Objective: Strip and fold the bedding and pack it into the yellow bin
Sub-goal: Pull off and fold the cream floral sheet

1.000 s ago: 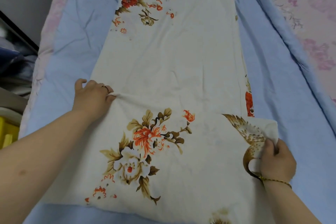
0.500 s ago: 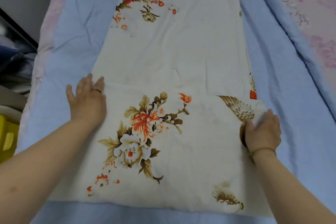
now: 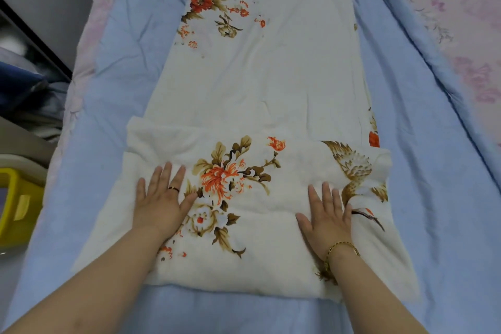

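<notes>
A cream sheet (image 3: 265, 84) with orange and brown flowers lies as a long strip down the middle of the bed. Its near end is folded over onto itself, forming a wider double layer (image 3: 244, 260) close to me. My left hand (image 3: 162, 198) rests flat on that folded layer, fingers spread, a ring on one finger. My right hand (image 3: 326, 214) lies flat on the same layer to the right, beside a brown bird print, with a gold bracelet at the wrist. Neither hand holds cloth. The yellow bin (image 3: 16, 203) stands on the floor at the left edge.
A light blue quilt (image 3: 433, 171) covers the bed under the sheet. A pink flowered cover (image 3: 461, 22) lies at the far right, with a pink border along the left side. Dark furniture and bundled cloth (image 3: 24, 84) sit left of the bed.
Both hands let go of the fold's corners and slid inward and toward me, now flat on the folded layer. The near end went from being held up to lying flat.
</notes>
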`<state>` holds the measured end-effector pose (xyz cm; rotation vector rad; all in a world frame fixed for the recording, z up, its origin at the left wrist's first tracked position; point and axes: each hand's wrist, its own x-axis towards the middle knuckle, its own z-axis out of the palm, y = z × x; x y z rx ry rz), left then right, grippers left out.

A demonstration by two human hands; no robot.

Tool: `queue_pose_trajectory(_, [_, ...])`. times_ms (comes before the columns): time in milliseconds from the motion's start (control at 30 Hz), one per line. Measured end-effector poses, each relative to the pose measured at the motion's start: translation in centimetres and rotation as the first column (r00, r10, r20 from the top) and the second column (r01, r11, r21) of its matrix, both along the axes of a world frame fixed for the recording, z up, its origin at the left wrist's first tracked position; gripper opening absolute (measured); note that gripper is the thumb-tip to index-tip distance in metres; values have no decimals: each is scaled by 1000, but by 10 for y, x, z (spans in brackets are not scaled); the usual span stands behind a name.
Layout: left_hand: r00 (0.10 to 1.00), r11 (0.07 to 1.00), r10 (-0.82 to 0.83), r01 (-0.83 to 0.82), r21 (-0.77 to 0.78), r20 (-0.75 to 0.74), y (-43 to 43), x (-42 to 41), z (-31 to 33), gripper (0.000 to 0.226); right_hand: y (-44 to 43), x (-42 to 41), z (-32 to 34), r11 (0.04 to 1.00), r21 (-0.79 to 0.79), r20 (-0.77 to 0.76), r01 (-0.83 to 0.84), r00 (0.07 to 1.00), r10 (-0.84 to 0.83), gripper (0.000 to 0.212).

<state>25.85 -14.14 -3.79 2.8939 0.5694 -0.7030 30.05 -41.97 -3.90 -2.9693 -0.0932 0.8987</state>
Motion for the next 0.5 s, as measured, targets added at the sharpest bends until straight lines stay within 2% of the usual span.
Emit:
queue_pose_trajectory(100, [999, 999, 49, -49, -2, 11, 5, -35, 9, 60, -9, -21, 16, 1000, 16, -30, -14, 999, 15, 62])
queue_pose_trajectory(133, [998, 998, 59, -59, 22, -10, 6, -59, 14, 58, -16, -43, 18, 999, 7, -31, -31, 999, 32, 67])
queue_pose_trajectory(200, [994, 995, 94, -92, 36, -53, 7, -102, 19, 57, -31, -87, 14, 998, 23, 54, -55, 997, 54, 82])
queue_pose_trajectory(233, [988, 989, 144, -143, 22, -47, 8, -123, 21, 58, -38, -112, 12, 997, 65, 83, -32, 996, 26, 78])
queue_pose_trajectory(267, [973, 973, 229, -229, -26, -16, 7, -137, 24, 61, -46, -132, 7, 989, 147, 177, -18, 984, -8, 75])
queue_pose_trajectory(300, [924, 922, 379, -371, -114, 57, 5, -147, 26, 64, -49, -149, 4, 966, 254, 265, 51, 957, -120, 75])
queue_pose_trajectory(333, [808, 810, 575, -538, -234, 130, 3, -154, 29, 68, -51, -163, 4, 897, 386, 282, 214, 899, -336, 68])
queue_pose_trajectory(367, [649, 659, 743, -664, -354, 167, -1, -156, 32, 69, -52, -168, 8, 754, 501, 168, 424, 807, -566, 55])
queue_pose_trajectory(400, [493, 509, 854, -726, -461, 166, -4, -156, 36, 66, -52, -169, 14, 547, 570, 23, 613, 654, -756, 42])
queue_pose_trajectory(433, [383, 387, 915, -742, -547, 128, -7, -153, 37, 61, -57, -166, 15, 325, 595, -126, 735, 484, -866, 29])
queue_pose_trajectory(467, [300, 268, 953, -745, -611, 53, -11, -148, 38, 55, -60, -160, 16, 106, 598, -287, 794, 336, -897, 24])
queue_pose_trajectory(500, [230, 150, 973, -731, -666, -33, -14, -141, 37, 49, -60, -152, 19, -96, 580, -437, 809, 210, -874, 30])
